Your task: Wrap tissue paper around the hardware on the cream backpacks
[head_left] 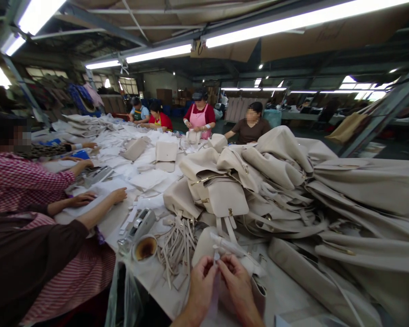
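Observation:
My left hand (200,285) and my right hand (236,280) meet at the near edge of the table, fingers pinched together on a thin clear plastic strip (215,259) that runs up between them. Both hands hover over a cream bag piece (204,245) lying flat in front of me. Just left of it lies a bundle of cream straps (177,247). What the fingertips grip beyond the plastic is too small to tell.
A big heap of cream leather bags (276,181) fills the right side of the long table (157,277). A tape dispenser (138,229) and a small glue cup (145,248) sit at left. Co-workers' arms (95,209) rest at left; several people work at the far end.

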A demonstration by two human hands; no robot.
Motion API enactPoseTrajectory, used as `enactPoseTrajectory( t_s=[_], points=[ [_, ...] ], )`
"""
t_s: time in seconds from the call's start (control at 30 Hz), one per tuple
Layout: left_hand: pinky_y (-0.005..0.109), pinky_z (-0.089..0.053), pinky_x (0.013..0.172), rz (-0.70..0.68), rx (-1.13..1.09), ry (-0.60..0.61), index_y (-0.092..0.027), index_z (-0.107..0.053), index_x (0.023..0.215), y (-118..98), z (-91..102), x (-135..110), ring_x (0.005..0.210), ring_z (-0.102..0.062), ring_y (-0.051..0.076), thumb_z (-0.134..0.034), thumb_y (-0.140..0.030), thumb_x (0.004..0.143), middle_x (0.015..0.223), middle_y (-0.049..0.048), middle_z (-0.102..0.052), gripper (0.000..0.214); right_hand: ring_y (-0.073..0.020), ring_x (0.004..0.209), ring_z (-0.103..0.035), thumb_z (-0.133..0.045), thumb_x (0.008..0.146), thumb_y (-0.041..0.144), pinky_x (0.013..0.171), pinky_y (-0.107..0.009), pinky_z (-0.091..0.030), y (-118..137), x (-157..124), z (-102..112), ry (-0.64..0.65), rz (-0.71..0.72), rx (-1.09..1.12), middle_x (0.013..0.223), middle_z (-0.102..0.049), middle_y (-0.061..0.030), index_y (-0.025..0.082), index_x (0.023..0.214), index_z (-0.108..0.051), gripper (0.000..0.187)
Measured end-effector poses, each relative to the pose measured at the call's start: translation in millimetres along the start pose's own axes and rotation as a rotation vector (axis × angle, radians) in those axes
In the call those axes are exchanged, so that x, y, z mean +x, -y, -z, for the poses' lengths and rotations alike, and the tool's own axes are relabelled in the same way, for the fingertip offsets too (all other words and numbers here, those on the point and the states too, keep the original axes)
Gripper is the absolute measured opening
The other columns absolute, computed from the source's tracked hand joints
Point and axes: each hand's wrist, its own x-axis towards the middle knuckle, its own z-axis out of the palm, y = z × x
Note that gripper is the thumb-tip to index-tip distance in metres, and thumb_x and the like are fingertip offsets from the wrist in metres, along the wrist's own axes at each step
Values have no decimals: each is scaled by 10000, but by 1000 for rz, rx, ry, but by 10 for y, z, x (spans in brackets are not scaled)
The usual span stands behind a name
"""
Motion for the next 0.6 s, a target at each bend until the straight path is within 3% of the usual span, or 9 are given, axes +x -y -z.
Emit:
enactPoseTrajectory(
  t_s=[0.13,0.37,0.5,0.6],
  points=[
    [290,-436,701,30,-67,28,-167,-668,703,-65,27,-9,716,-567,190,-659,-356,697,676,12,-652,190,-194,669,-572,-832,544,591,608,-291,-460,31,2,-4,0,-11,19,690,-670,-17,209,718,-690,443],
    [237,-377,580,223,-265,49,-160,-633,704,-40,85,18,578,-516,121,-838,-393,544,615,-26,-624,349,-75,508,-373,-837,551,549,457,-212,-270,23,38,22,103,-115,116,581,-532,55,175,694,-683,430],
    [222,-366,538,255,-243,75,-157,-628,662,-42,62,45,526,-483,98,-850,-502,549,558,-38,-596,426,-61,504,-382,-845,521,495,463,-198,-266,30,50,-7,61,-120,153,574,-530,62,174,661,-650,401],
    [204,-394,554,265,-232,78,-164,-650,684,-62,53,85,554,-513,95,-882,-508,497,568,-53,-615,455,-69,514,-442,-815,553,466,462,-196,-291,104,-10,29,57,-118,144,639,-609,40,173,778,-714,383]
  ],
)
